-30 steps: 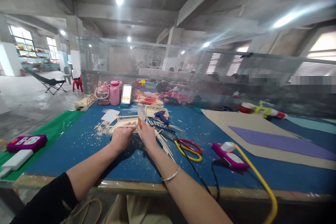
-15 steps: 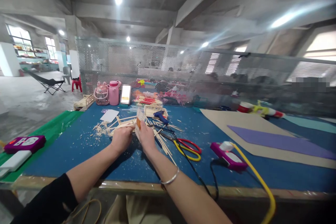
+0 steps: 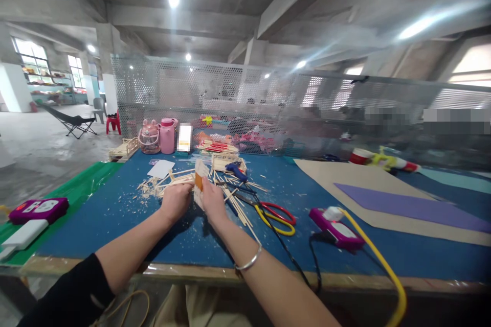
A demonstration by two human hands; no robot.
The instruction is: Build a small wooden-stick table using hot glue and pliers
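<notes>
Far left on our worktop [image 3: 88,225]: wooden rack [image 3: 123,150], looks finished. Next, wood crumbs [image 3: 147,188], then stick frame [image 3: 178,179] beyond left hand [image 3: 176,202], looks part-built. Left grip: fingers curled at frame's near side; firm hold or not, we cannot tell. Right hand [image 3: 214,203]: grip closed on pale card [image 3: 198,181] with orange patch, upright beside left fingers. Further right: glue gun [image 3: 237,171] lying unheld, loose sticks [image 3: 238,208] unjoined, so we judge work unfinished.
</notes>
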